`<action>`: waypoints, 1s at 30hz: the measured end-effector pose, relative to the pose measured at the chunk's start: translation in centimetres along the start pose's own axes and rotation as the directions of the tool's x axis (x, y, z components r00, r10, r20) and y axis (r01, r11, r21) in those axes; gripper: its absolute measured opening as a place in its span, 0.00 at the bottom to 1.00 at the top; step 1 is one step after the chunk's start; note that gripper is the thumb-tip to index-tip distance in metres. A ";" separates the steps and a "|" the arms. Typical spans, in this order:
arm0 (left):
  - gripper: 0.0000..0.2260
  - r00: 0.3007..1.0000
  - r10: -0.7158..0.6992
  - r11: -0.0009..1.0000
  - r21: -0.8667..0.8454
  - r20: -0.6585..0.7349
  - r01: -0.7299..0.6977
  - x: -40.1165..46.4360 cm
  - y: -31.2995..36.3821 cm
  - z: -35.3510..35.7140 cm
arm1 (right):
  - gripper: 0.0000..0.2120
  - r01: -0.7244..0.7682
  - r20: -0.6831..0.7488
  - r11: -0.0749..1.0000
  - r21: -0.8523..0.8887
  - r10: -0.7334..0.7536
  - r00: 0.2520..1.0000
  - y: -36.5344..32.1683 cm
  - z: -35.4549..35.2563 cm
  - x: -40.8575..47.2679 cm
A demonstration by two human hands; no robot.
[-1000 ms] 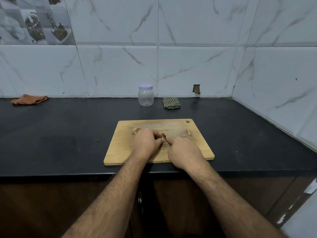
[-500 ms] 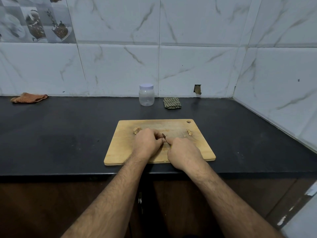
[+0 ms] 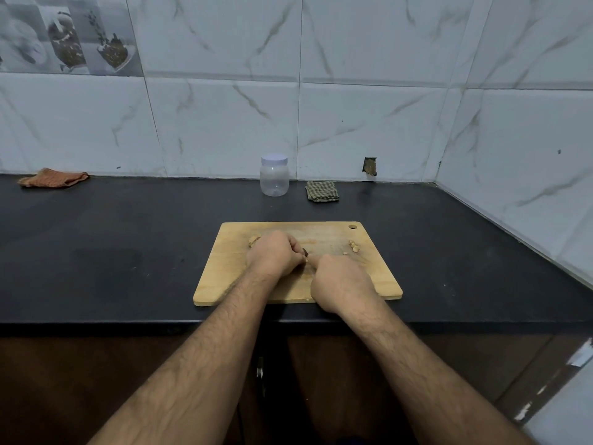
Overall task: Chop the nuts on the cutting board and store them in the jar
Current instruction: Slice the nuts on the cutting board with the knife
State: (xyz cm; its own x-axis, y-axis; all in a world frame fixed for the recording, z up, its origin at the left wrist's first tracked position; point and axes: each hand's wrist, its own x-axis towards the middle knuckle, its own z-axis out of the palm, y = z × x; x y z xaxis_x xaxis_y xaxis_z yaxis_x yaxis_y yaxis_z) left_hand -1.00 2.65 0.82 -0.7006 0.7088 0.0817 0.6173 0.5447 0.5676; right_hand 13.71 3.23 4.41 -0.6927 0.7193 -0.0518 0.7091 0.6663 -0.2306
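A wooden cutting board lies on the black counter in front of me. Both hands meet at its middle. My left hand has its fingers curled down on a small pale nut piece. My right hand is curled round a small knife, forefinger stretched forward; only the knife's dark tip shows between the hands. Loose nuts lie at the board's far left and far right. The clear jar with its white lid on stands by the back wall.
A folded checked cloth lies right of the jar, and an orange cloth lies at the far left by the wall. Tiled walls close the counter at the back and right. The counter's front edge runs just below the board.
Both hands stay pressed together at the board's middle, with only small working movements. The nuts at both ends and the jar have not moved.
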 end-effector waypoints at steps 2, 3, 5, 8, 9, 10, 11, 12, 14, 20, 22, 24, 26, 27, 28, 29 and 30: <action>0.04 1.000 -0.002 1.000 0.004 -0.001 0.002 0.0 0.1 0.0 | 0.32 -0.002 0.004 1.000 -0.015 0.002 1.000 -0.1 -0.1 0.0; 0.04 1.000 -0.003 1.000 0.005 -0.004 0.003 0.0 0.1 0.0 | 0.32 -0.003 0.010 1.000 -0.018 0.003 1.000 -0.1 -0.1 -0.1; 0.05 1.000 -0.002 1.000 0.006 -0.003 0.002 -0.2 0.2 0.0 | 0.32 -0.003 0.021 1.000 -0.012 0.003 1.000 0.2 -0.1 -0.2; 0.06 1.000 0.005 1.000 0.023 -0.021 -0.005 -0.5 0.1 0.0 | 0.31 0.000 0.018 1.000 -0.013 0.001 1.000 0.2 -0.2 -0.5; 0.06 0.999 0.009 0.999 0.030 -0.032 -0.008 -0.6 0.1 0.1 | 0.31 -0.001 0.017 1.000 -0.009 0.001 1.000 0.2 -0.2 -0.5; 0.06 0.999 0.015 0.999 0.039 -0.042 -0.013 -0.7 0.1 0.1 | 0.31 -0.003 0.016 1.000 -0.004 0.003 1.000 0.3 -0.2 -0.7; 0.06 0.998 0.019 0.999 0.044 -0.052 -0.017 -0.8 0.1 0.1 | 0.30 -0.004 0.015 1.000 -0.001 0.004 1.000 0.3 -0.2 -0.8; 0.06 0.998 0.022 0.999 0.048 -0.061 -0.019 -0.9 0.1 0.1 | 0.30 -0.001 0.014 1.000 -0.001 0.001 1.000 0.4 -0.1 -1.0; 0.06 0.997 0.033 0.998 0.054 -0.073 -0.029 -1.1 0.0 0.2 | 0.30 0.002 0.015 1.000 -0.002 -0.002 1.000 0.7 0.0 -1.5; 0.06 0.989 0.086 0.994 0.070 -0.122 -0.078 -1.8 -0.3 0.4 | 0.35 -0.002 0.027 1.000 0.008 0.002 1.000 1.5 0.3 -2.9; 0.06 0.987 0.089 0.995 0.064 -0.132 -0.081 -1.8 -0.4 0.5 | 0.34 0.005 0.012 1.000 0.001 -0.005 1.000 1.4 0.2 -2.8; 0.06 0.988 0.089 0.995 0.051 -0.127 -0.083 -1.9 -0.5 0.5 | 0.32 0.002 0.001 1.000 0.005 -0.002 1.000 1.2 0.1 -2.1; 0.07 0.988 0.092 0.995 0.049 -0.122 -0.086 -2.0 -0.3 0.5 | 0.29 -0.004 -0.007 1.000 0.014 0.004 1.000 1.1 -0.1 -1.6; 0.07 0.988 0.094 0.995 0.048 -0.122 -0.089 -2.0 -0.4 0.5 | 0.28 -0.005 -0.008 1.000 0.014 0.005 1.000 1.1 -0.1 -1.4; 0.06 0.988 0.094 0.995 0.046 -0.125 -0.089 -1.9 -0.4 0.5 | 0.28 -0.008 -0.010 1.000 0.016 0.008 1.000 1.1 0.0 -1.3; 0.06 0.987 0.093 0.995 0.044 -0.128 -0.088 -2.0 -0.4 0.4 | 0.28 -0.016 -0.013 1.000 0.023 0.016 1.000 1.2 0.1 -1.3; 0.05 0.987 0.091 0.995 0.041 -0.130 -0.086 -2.1 -0.4 0.4 | 0.28 -0.027 -0.020 0.999 0.034 0.027 0.999 1.3 0.2 -1.4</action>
State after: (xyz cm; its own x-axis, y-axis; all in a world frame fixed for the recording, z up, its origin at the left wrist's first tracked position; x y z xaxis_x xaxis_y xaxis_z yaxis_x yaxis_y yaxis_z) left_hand 0.34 1.15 0.15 -0.6822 0.6912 0.2382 0.6894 0.4996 0.5245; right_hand 15.62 3.03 3.95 -0.6703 0.7411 -0.0385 0.7225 0.6398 -0.2620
